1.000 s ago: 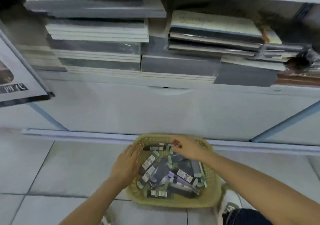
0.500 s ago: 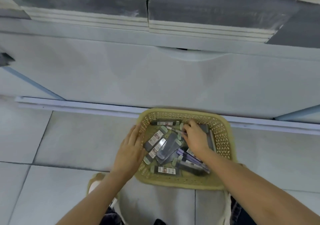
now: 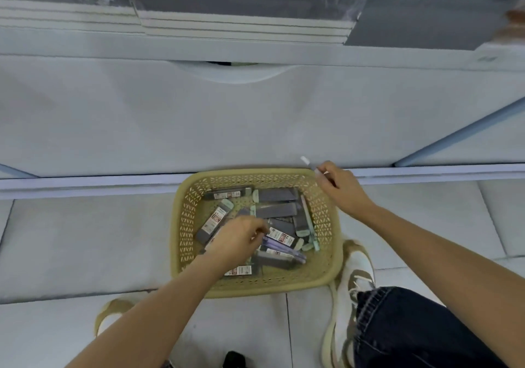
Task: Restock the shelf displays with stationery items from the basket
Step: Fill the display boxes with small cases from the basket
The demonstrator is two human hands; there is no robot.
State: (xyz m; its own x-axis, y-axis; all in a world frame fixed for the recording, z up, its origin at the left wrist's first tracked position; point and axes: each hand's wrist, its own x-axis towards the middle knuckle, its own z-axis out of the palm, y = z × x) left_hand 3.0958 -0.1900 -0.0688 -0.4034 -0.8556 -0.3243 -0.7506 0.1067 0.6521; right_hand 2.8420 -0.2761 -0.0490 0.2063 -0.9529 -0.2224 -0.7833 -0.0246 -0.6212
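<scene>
Crouched restock: one pen lifted out, a second pick under way in the basket.

The white shelf unit [image 3: 255, 118] fills the far side, with stacked pads [image 3: 241, 24] on the ledge above and ahead of both hands. Below it on the floor sits the tan basket [image 3: 255, 288], full of dark refill packs [image 3: 277, 210]. The hands are apart. The left hand [image 3: 235, 242] is down inside, fingers curled round the near end of the purple pens [image 3: 281, 250], which run away to its right. The right hand [image 3: 341, 191], over the far right corner and nearer the shelf, pinches a white-tipped pen [image 3: 308, 163], which points up and away at the shelf; I judge that hand places first.
</scene>
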